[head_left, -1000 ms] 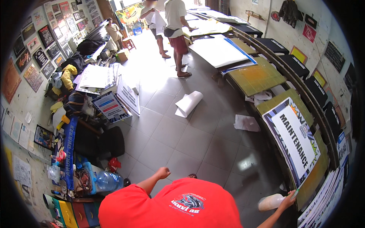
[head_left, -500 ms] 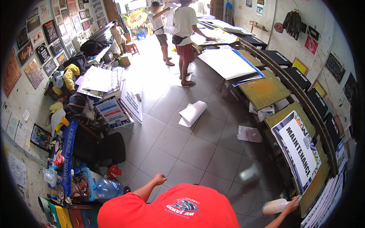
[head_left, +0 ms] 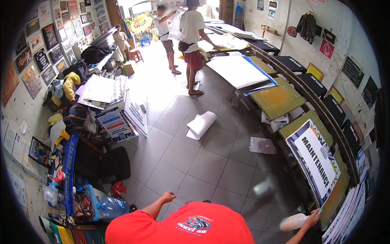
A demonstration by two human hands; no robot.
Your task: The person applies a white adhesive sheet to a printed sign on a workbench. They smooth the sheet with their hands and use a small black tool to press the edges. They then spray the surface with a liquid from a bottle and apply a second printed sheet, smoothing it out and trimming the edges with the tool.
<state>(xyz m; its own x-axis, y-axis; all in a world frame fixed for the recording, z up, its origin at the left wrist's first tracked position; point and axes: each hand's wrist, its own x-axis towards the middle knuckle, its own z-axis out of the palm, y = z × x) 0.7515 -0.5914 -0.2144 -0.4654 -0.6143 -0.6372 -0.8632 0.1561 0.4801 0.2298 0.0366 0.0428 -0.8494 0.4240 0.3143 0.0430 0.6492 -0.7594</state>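
Note:
My left hand [head_left: 168,197] is out over the tiled floor at the lower middle, fingers curled closed; I cannot make out anything in it. At the lower right, my right hand [head_left: 312,217] is closed on a small pale green object [head_left: 319,212] at the lower edge of a sloped printing board [head_left: 336,189]. On that board lies a large printed sign [head_left: 310,156] with colourful corners. A pale, cylindrical container [head_left: 293,222] is beside my right hand, below the board. My red shirt fills the bottom middle.
Sloped boards [head_left: 278,95] line the right, with stacked sheets [head_left: 343,215]. A chair [head_left: 113,162], water bottle [head_left: 109,207] and cluttered signs [head_left: 115,124] line the left. Loose paper [head_left: 201,124] lies on the floor. Two people [head_left: 191,32] [head_left: 164,28] stand ahead, another [head_left: 121,38] farther back.
My left arm and red shirt sit lower in the picture; my right hand stays at the board edge. The co-worker at the back middle has raised their arms with a white sheet.

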